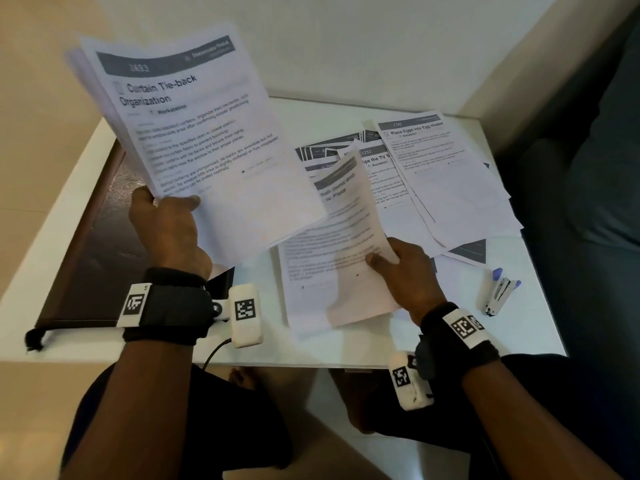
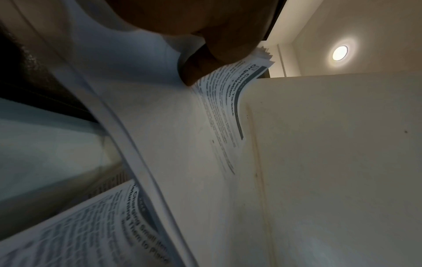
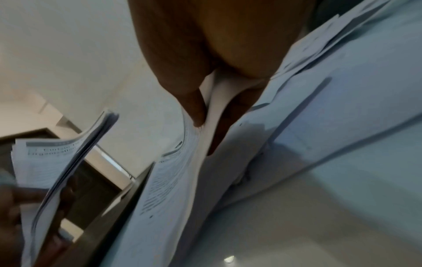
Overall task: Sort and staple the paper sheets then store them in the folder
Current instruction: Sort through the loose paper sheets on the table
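Gripping a raised stack of sheets [image 1: 194, 140] at ten o'clock, the left hand [image 1: 169, 230] holds firm; the right hand [image 1: 408, 271] pinches one curled sheet [image 1: 343, 237] above the tabletop [image 1: 346, 351], loose papers [image 1: 450, 181] at two o'clock, folder [image 1: 100, 258] at nine, stapler [image 1: 498, 292] at four.

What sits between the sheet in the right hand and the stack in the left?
Nothing visible. The right hand pinches the lifted sheet beside the stack that the left hand holds up; only open air above the table separates them.

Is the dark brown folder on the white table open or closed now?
Closed, as far as visible: the dark brown folder lies flat on the white table, only its cover showing, no sheets inside seen.
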Tool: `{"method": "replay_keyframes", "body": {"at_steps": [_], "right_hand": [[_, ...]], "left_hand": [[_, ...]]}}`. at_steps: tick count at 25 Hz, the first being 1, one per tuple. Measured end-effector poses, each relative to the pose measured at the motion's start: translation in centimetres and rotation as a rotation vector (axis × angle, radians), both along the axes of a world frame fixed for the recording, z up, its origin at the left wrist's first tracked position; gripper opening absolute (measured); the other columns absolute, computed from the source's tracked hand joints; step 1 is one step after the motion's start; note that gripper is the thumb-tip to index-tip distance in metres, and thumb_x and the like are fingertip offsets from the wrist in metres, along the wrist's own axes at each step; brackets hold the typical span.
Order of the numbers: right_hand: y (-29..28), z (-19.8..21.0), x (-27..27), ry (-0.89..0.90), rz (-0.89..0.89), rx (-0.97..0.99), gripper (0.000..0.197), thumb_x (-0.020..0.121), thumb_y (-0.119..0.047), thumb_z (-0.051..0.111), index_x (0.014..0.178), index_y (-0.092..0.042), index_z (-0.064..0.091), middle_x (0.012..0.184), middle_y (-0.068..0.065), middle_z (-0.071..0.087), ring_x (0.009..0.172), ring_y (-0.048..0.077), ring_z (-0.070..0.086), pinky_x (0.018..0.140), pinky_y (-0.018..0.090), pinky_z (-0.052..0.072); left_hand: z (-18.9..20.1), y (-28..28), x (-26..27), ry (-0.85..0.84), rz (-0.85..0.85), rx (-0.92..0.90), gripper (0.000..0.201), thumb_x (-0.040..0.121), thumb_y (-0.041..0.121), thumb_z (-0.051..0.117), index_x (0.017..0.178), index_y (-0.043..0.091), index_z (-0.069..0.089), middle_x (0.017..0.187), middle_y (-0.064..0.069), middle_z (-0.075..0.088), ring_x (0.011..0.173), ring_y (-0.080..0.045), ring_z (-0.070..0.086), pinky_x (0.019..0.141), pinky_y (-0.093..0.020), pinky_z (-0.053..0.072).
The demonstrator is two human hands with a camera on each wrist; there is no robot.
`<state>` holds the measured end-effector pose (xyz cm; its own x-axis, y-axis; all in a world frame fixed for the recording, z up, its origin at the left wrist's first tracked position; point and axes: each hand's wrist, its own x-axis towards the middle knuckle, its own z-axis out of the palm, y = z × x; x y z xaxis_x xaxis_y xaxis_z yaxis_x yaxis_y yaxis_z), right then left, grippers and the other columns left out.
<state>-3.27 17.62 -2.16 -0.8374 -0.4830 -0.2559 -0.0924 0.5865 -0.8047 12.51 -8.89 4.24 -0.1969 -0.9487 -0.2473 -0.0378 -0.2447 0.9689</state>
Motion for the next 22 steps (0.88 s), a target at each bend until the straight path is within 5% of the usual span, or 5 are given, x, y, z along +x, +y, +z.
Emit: {"method": "replay_keyframes", "body": {"at_steps": [4, 8, 15, 19, 22], "right_hand": [[0.5, 1.5, -1.0, -0.191, -0.109, -0.364, 0.022, 0.103, -0.012, 0.055, 0.119, -0.015, 0.071, 0.11, 0.001, 0.076, 0.101, 0.024, 0.072, 0.087, 0.043, 0.061], [0.4, 2.6, -1.9, -0.305, -0.101, -0.532, 0.027, 0.104, -0.011, 0.053, 0.127, -0.016, 0.067, 0.12, 0.003, 0.074, 0.107, 0.02, 0.069, 0.09, 0.037, 0.056], [-0.1, 3.0, -1.8, -0.433, 0.028, -0.634, 0.031, 0.106, -0.007, 0.048, 0.133, -0.01, 0.062, 0.13, 0.007, 0.069, 0.125, 0.03, 0.063, 0.106, 0.046, 0.049], [-0.5, 3.1, -1.3, -0.418, 0.124, -0.612, 0.029, 0.107, -0.014, 0.049, 0.132, -0.012, 0.064, 0.129, 0.008, 0.07, 0.121, 0.029, 0.066, 0.103, 0.049, 0.051], [-0.8, 3.2, -0.9, -0.412, 0.164, -0.578, 0.029, 0.105, -0.005, 0.049, 0.129, -0.01, 0.065, 0.124, 0.009, 0.072, 0.114, 0.026, 0.069, 0.093, 0.042, 0.057]], "left_hand": [[-1.4, 1.4, -1.4, 0.054, -0.122, 0.093, 0.049, 0.079, -0.01, 0.068, 0.123, 0.011, 0.067, 0.112, 0.005, 0.075, 0.112, -0.015, 0.067, 0.098, -0.032, 0.052], [-2.1, 3.8, -2.3, 0.057, -0.287, 0.091, 0.051, 0.083, -0.014, 0.062, 0.127, 0.012, 0.066, 0.116, 0.005, 0.076, 0.109, -0.011, 0.069, 0.089, -0.024, 0.055], [-3.2, 4.5, -3.5, -0.007, -0.317, 0.085, 0.045, 0.082, -0.014, 0.058, 0.12, 0.007, 0.066, 0.11, 0.002, 0.077, 0.102, -0.014, 0.07, 0.076, -0.021, 0.051], [-3.1, 4.9, -3.8, -0.018, -0.373, 0.08, 0.043, 0.081, -0.013, 0.059, 0.114, 0.014, 0.069, 0.108, 0.006, 0.078, 0.095, -0.006, 0.071, 0.08, -0.022, 0.048], [-3.2, 4.7, -3.8, -0.022, -0.397, 0.091, 0.043, 0.081, -0.013, 0.06, 0.118, 0.008, 0.067, 0.11, 0.003, 0.078, 0.104, -0.013, 0.069, 0.083, -0.023, 0.048]]}}
